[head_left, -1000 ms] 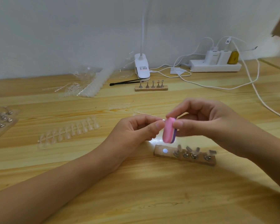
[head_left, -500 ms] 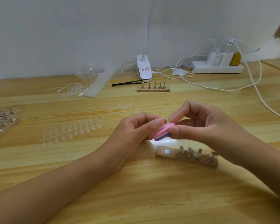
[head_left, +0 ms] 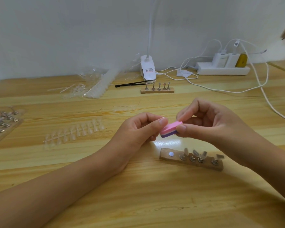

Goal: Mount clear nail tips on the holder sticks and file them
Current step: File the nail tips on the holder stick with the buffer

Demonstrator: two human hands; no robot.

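Over the wooden table point(head_left: 138, 203), my right hand point(head_left: 220, 127) and left hand point(head_left: 138, 130) met just beyond the holder base point(head_left: 164, 156). Right thumb and forefinger pinched the pink buffer block point(head_left: 169, 130). My left fingers curled, thumb touching it, whatever they held hidden. Clear nail tips point(head_left: 195, 152) sat on the base's four sticks point(head_left: 192, 158).

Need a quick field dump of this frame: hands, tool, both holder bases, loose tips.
left hand: fingers curled, thumb tip against the block's end; what it pinches is hidden
right hand: pinches pink, white and purple layered buffer block
near wooden base: four metal holder sticks carrying clear nail tips; leftmost spot empty, white dot showing
far wooden base: five sticks, upright
strip of unmounted clear tips: flat on the wooden table, left of the hands
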